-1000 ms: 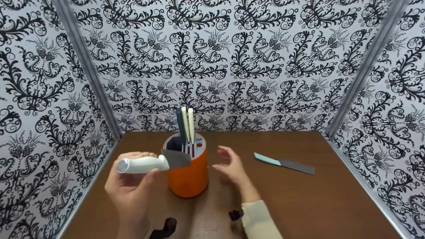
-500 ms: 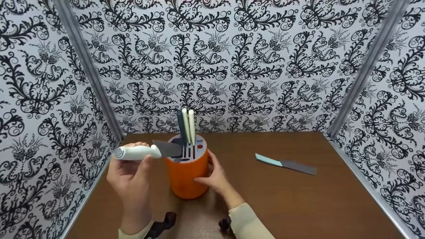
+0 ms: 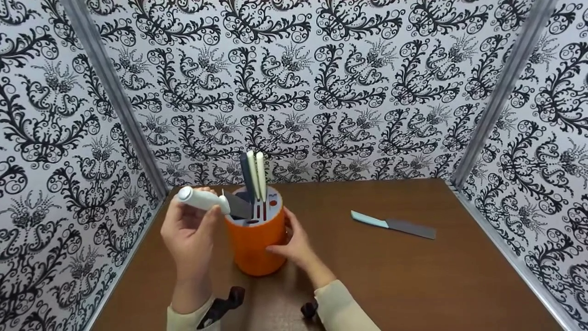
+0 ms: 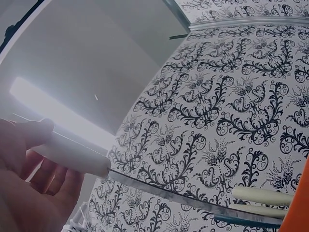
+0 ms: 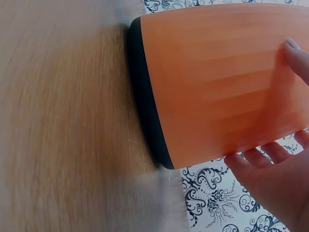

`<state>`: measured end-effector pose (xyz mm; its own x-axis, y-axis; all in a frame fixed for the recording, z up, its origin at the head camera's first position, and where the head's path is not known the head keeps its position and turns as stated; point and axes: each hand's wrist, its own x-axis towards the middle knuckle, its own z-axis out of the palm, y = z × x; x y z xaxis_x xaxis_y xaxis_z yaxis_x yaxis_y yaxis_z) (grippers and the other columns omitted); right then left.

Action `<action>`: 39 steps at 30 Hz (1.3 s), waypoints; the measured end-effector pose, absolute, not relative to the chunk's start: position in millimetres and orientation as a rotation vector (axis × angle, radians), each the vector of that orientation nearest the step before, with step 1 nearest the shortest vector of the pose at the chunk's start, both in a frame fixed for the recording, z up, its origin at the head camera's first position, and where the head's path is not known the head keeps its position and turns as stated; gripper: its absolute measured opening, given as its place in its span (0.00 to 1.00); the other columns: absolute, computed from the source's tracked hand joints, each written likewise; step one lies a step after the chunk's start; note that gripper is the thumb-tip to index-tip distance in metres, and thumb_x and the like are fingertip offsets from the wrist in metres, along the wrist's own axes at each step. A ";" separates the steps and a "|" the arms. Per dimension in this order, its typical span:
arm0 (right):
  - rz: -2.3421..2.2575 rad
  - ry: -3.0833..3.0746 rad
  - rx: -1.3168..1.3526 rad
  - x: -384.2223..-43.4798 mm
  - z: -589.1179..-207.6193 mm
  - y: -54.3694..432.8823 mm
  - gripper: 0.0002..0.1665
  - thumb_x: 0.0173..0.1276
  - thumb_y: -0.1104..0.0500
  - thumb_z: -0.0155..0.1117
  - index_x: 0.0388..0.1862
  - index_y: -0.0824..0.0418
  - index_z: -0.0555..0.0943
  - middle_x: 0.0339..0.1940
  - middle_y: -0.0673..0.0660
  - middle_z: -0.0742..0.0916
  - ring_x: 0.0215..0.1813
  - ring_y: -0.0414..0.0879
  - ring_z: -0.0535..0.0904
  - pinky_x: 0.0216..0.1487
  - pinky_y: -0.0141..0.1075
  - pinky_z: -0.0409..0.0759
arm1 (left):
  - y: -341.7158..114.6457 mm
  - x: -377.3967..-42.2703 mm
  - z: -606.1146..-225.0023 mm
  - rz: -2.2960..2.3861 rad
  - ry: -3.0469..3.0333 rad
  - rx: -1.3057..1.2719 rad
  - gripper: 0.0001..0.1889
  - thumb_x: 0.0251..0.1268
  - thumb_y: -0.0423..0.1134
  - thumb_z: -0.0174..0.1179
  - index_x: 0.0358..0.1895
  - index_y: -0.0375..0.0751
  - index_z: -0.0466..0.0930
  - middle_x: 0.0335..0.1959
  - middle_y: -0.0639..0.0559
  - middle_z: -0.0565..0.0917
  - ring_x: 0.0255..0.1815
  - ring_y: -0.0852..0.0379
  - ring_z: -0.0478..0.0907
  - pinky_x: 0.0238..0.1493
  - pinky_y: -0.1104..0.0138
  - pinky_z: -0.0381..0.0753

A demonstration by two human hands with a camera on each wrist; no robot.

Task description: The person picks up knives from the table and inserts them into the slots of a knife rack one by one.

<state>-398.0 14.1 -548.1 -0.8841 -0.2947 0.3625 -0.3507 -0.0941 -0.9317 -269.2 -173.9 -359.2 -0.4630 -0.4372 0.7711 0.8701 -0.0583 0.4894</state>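
Note:
My left hand pinches the pale handle of a knife between thumb and fingers. Its broad blade slopes down to the right, the tip overlapping the top of an orange round knife block in the head view. From the left wrist, the knife handle shows in my grip, its blade reaching toward the block's orange edge. My right hand holds the block's right side, thumb in front and fingers behind. In the right wrist view, the block's black base sits at the wooden tabletop.
Two cream-handled knives and a dark-handled one stand upright in the block. To the right, a knife with a light-blue handle lies on the brown table. Patterned walls enclose the back and sides.
My right hand has come left from beside the block and taken hold of it. My left hand has raised the knife's handle end, tilting its blade down toward the block's top.

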 end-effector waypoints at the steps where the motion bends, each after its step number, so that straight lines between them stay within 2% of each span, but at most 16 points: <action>1: 2.155 -2.100 0.738 -398.0 -547.8 14.3 0.69 0.50 0.67 0.87 0.87 0.58 0.57 0.81 0.64 0.71 0.79 0.65 0.70 0.78 0.55 0.72 | -174.0 -271.2 -358.4 -1.694 -1.234 -0.539 0.19 0.58 0.22 0.74 0.52 0.20 0.81 0.46 0.39 0.88 0.45 0.53 0.87 0.53 0.65 0.89; 5: 2.115 -2.144 0.722 -397.9 -547.2 15.4 0.69 0.50 0.64 0.88 0.87 0.56 0.57 0.81 0.63 0.72 0.79 0.64 0.70 0.79 0.57 0.70 | -172.8 -282.3 -357.1 -1.661 -1.275 -0.560 0.18 0.61 0.21 0.72 0.52 0.17 0.79 0.47 0.38 0.88 0.47 0.52 0.87 0.55 0.65 0.89; 9: 2.107 -2.157 0.724 -398.2 -546.9 16.0 0.69 0.51 0.63 0.88 0.87 0.55 0.57 0.80 0.62 0.73 0.78 0.62 0.71 0.79 0.58 0.69 | -170.0 -294.6 -356.5 -1.636 -1.344 -0.524 0.16 0.62 0.20 0.70 0.52 0.20 0.80 0.48 0.41 0.88 0.46 0.54 0.87 0.54 0.66 0.89; 13: 2.106 -2.159 0.723 -398.0 -546.5 16.8 0.69 0.51 0.63 0.88 0.87 0.56 0.57 0.81 0.62 0.72 0.78 0.61 0.71 0.79 0.59 0.69 | -167.5 -307.1 -359.0 -1.599 -1.484 -0.419 0.15 0.62 0.19 0.69 0.52 0.20 0.80 0.43 0.51 0.88 0.40 0.58 0.85 0.46 0.70 0.88; 16: 2.107 -2.149 0.725 -397.7 -545.6 17.0 0.69 0.51 0.63 0.88 0.87 0.56 0.57 0.80 0.62 0.72 0.78 0.61 0.71 0.79 0.59 0.69 | -167.6 -318.5 -364.9 -1.580 -1.595 -0.334 0.15 0.63 0.21 0.69 0.51 0.21 0.80 0.38 0.53 0.86 0.36 0.59 0.82 0.40 0.72 0.86; 22: 2.092 -2.145 0.740 -397.9 -545.3 15.6 0.68 0.51 0.62 0.88 0.87 0.56 0.58 0.80 0.61 0.73 0.78 0.62 0.71 0.79 0.58 0.69 | -171.0 -337.4 -382.0 -1.631 -1.698 -0.192 0.13 0.63 0.22 0.71 0.49 0.26 0.82 0.35 0.48 0.84 0.34 0.59 0.81 0.39 0.72 0.85; 30: 2.052 -2.186 0.729 -396.2 -545.6 15.0 0.67 0.53 0.61 0.88 0.87 0.52 0.59 0.81 0.60 0.73 0.79 0.63 0.69 0.81 0.60 0.67 | -168.4 -347.9 -404.1 -1.693 -1.752 -0.053 0.13 0.63 0.22 0.70 0.50 0.28 0.83 0.38 0.43 0.85 0.41 0.58 0.84 0.51 0.72 0.87; 36: 1.976 -2.205 0.729 -395.7 -545.3 15.9 0.66 0.54 0.57 0.88 0.86 0.55 0.59 0.81 0.61 0.72 0.78 0.63 0.71 0.80 0.60 0.68 | -165.1 -349.7 -415.0 -1.675 -1.811 -0.024 0.14 0.65 0.24 0.70 0.52 0.28 0.83 0.40 0.36 0.85 0.40 0.59 0.81 0.45 0.75 0.84; 39: 1.978 -2.203 0.723 -395.4 -545.8 16.3 0.66 0.54 0.57 0.88 0.86 0.55 0.59 0.82 0.61 0.72 0.79 0.62 0.71 0.80 0.60 0.68 | -164.6 -349.3 -417.2 -1.651 -1.828 -0.028 0.14 0.65 0.25 0.70 0.53 0.30 0.84 0.39 0.36 0.85 0.39 0.58 0.81 0.43 0.74 0.83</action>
